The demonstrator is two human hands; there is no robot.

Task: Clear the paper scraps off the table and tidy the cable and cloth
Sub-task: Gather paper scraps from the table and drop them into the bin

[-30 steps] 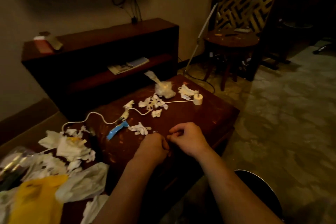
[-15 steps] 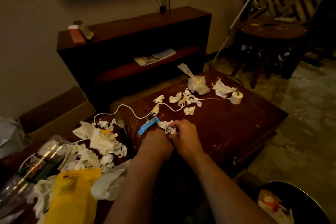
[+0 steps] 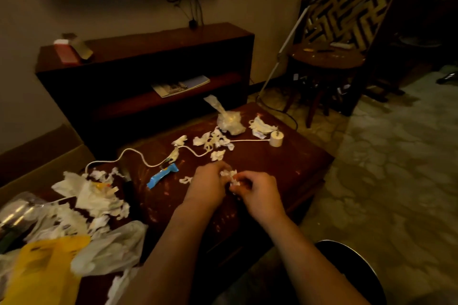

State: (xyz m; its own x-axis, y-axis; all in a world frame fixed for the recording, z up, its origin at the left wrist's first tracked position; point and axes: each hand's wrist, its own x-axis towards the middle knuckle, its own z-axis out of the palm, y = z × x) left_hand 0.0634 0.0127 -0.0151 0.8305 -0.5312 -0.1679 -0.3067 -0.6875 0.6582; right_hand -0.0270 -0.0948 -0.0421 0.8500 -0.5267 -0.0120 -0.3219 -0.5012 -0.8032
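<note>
Hands: two, bare, close together over the near middle of the dark red-brown wooden table (image 3: 272, 168).
Left hand (image 3: 208, 186): fingers curled in, gripping one wad of crumpled white paper scraps (image 3: 230, 177) from the left.
Right hand (image 3: 260, 195): fingertips pinching the same wad from the right.
Loose scraps: one small curled white scrap (image 3: 185, 179) lies just left of the left hand. One crumpled white scrap (image 3: 217, 155) lies just beyond the hands. A cluster of torn white pieces (image 3: 213, 141) lies on the cable, its count unclear.
Cable: one thin white cable (image 3: 138, 156) snakes across the table top and ends at one short cream cylinder (image 3: 276, 139) standing upright on the far right.
Cloth: one rumpled white piece (image 3: 261, 126) lies just beside the cylinder, and I cannot tell whether it is paper or cloth.
Wrappers and bags: one glossy blue wrapper (image 3: 162, 176) lies left of the hands. One knotted clear plastic bag (image 3: 228, 119) sits at the far edge.
Left heap: one ragged pile of torn white paper (image 3: 91, 195), one yellow plastic bag (image 3: 42, 262) and one translucent white plastic bag (image 3: 109, 250).
Floor: one round black bin (image 3: 352, 267) sits near the right forearm.
</note>
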